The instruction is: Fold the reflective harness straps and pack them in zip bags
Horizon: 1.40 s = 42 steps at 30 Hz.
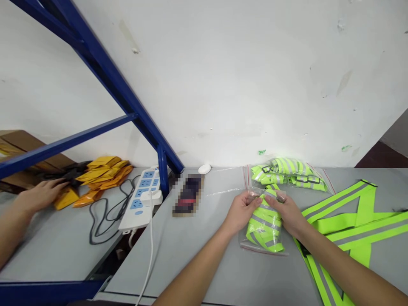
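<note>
Two hands are closed on one clear bag [264,231] of folded reflective straps, which lies on the grey table [223,263] right of centre. Its far end is pinched by the left hand [242,209] and the right hand [286,211], fingers pressed together. More filled bags [288,172] are seen just beyond, an unfolded reflective vest [350,221] is spread to the right, and far left another person's hand [41,193] is laid by orange packets [102,172].

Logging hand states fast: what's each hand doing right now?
Left hand: closed on the top of the clear bag holding a folded reflective vest.
Right hand: closed on the same bag's top.
</note>
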Each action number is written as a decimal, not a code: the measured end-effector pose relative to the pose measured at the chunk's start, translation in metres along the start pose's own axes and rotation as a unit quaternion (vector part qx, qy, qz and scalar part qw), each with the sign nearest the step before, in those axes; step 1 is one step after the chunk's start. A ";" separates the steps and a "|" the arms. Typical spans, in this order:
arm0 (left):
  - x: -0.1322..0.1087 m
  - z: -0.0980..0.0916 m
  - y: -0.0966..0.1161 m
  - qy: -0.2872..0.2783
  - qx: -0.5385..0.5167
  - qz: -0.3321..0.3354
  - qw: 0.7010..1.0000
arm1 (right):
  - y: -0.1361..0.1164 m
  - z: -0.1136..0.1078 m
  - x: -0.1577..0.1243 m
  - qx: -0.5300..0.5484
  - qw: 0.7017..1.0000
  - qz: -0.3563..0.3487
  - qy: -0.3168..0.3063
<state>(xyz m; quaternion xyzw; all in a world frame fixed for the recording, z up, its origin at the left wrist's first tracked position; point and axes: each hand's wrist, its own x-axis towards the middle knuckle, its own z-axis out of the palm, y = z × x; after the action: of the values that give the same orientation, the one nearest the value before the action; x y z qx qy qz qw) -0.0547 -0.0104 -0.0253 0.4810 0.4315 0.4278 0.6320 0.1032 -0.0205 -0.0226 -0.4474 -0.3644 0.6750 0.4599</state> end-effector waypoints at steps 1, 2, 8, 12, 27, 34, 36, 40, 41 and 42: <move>0.000 0.002 0.001 0.017 -0.003 -0.012 1.000 | 0.001 0.001 0.001 0.007 1.000 -0.010 -0.002; 0.000 0.003 0.003 0.034 -0.006 -0.025 0.999 | 0.001 0.001 0.001 0.015 1.000 -0.016 0.002; -0.007 -0.001 0.015 -0.067 -0.093 -0.154 0.981 | -0.003 0.000 0.005 0.059 0.997 -0.039 0.040; -0.013 -0.009 0.012 -0.143 -0.052 -0.216 0.965 | -0.011 -0.004 0.007 0.076 0.995 -0.025 0.058; -0.008 -0.003 0.007 -0.057 -0.055 -0.075 0.994 | -0.021 0.000 -0.014 -0.057 0.996 0.035 -0.054; -0.003 0.007 -0.005 0.061 -0.018 -0.042 0.997 | -0.009 -0.003 -0.006 -0.066 0.996 0.005 -0.053; -0.002 0.007 -0.006 0.071 -0.003 -0.031 0.997 | -0.006 -0.004 -0.002 -0.068 0.996 0.010 -0.048; -0.001 0.005 -0.006 0.105 0.028 0.003 0.994 | -0.005 -0.008 0.005 -0.092 0.994 -0.007 -0.059; -0.002 0.005 -0.007 0.104 0.025 0.001 0.994 | -0.006 -0.010 0.006 -0.094 0.993 -0.011 -0.070; -0.002 0.005 -0.007 0.098 0.019 -0.008 0.995 | -0.007 -0.012 0.008 -0.093 0.992 -0.013 -0.083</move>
<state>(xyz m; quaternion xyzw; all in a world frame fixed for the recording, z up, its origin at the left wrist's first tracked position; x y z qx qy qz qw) -0.0494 -0.0146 -0.0313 0.4455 0.5030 0.4595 0.5809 0.1149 -0.0098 -0.0224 -0.4258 -0.4687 0.6667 0.3930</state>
